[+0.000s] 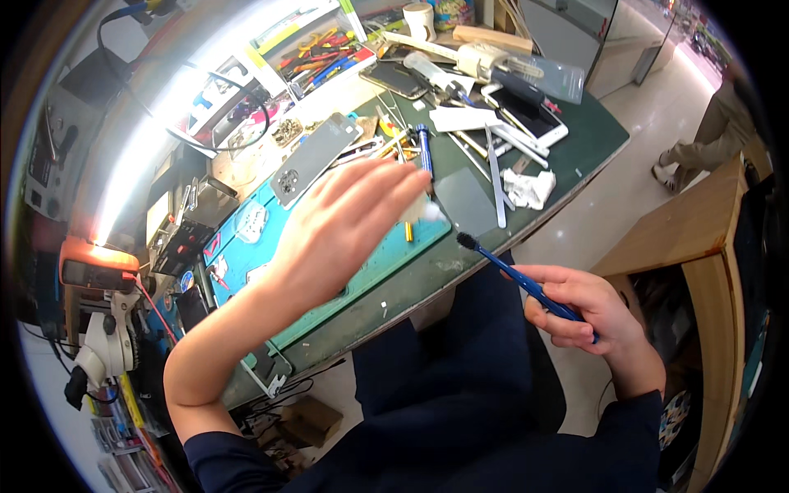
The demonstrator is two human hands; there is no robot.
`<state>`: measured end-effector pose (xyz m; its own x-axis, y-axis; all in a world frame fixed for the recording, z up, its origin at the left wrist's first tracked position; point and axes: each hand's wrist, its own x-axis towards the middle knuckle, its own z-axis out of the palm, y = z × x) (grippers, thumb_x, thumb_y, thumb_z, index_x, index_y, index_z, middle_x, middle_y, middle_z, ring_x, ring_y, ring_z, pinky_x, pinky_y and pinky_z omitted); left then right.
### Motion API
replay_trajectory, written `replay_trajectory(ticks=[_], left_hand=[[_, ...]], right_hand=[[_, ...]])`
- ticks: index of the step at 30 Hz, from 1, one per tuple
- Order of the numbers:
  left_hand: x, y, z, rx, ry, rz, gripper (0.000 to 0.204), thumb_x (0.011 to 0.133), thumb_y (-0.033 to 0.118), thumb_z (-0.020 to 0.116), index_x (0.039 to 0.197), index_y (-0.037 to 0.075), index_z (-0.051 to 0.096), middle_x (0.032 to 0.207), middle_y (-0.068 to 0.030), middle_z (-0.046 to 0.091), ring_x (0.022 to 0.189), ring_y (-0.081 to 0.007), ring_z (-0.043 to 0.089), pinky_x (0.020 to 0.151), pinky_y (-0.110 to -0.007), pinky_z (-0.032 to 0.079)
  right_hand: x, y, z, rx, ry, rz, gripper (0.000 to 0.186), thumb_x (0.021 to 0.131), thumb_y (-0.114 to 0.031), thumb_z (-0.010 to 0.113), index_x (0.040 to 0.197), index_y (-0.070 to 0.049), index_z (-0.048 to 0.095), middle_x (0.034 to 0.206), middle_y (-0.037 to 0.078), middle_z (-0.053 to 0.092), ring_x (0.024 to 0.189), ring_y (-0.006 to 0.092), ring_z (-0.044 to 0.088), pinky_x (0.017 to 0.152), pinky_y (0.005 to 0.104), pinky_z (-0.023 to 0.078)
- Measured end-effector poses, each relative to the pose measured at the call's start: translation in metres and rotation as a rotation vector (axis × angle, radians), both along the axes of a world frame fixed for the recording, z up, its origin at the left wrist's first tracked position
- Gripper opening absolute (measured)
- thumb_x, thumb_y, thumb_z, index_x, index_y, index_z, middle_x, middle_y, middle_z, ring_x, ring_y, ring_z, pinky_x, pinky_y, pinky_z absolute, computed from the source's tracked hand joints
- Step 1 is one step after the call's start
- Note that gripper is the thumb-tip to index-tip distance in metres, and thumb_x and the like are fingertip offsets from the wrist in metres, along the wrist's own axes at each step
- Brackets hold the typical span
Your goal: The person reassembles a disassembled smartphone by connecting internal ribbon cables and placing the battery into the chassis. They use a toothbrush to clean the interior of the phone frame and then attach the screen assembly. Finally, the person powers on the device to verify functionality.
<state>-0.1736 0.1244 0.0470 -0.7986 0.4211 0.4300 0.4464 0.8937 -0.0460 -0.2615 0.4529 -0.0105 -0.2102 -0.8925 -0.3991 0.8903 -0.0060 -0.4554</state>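
Observation:
Out past the bench edge, my right hand is closed around the handle of a blue toothbrush. Its dark-bristled head points up and left toward the bench. My left hand hovers over the turquoise work mat, back upward, fingers long and close together, slightly blurred. From under its fingertips a small whitish thing sticks out; the thumb and most of that thing are hidden. Just beyond the hand lies a phone back panel with a round camera cluster. A grey flat sheet lies right of the fingertips.
Metal tweezers, crumpled white tissue and a white-framed phone lie at the right of the bench. Screwdrivers fill a rack at the back. An orange multimeter stands left. A wooden cabinet is at my right.

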Motion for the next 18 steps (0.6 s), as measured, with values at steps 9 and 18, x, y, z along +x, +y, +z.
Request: replay_trajectory(ticks=[9,18], left_hand=[[0.025,0.034,0.001,-0.238,0.076,-0.058,0.042,0.084,0.008,0.067,0.126,0.002,0.069,0.126,-0.0097,0.069,0.116,-0.0267,0.066,0.103,-0.042,0.053],[0.031,0.040,0.005,-0.289,0.085,-0.066,0.042,0.084,0.009,0.067,0.125,0.002,0.069,0.124,-0.0088,0.070,0.115,-0.0261,0.066,0.103,-0.042,0.053]], right_hand=[[0.020,0.020,-0.011,-0.018,-0.082,0.058,0.049,0.109,-0.007,0.038,0.157,0.003,0.035,0.099,0.015,0.063,0.047,0.0014,0.043,0.038,0.0157,0.036],[0.026,0.027,-0.013,-0.044,-0.070,0.068,0.048,0.109,-0.007,0.037,0.156,0.003,0.035,0.100,0.014,0.063,0.048,0.0012,0.043,0.038,0.0158,0.037]])
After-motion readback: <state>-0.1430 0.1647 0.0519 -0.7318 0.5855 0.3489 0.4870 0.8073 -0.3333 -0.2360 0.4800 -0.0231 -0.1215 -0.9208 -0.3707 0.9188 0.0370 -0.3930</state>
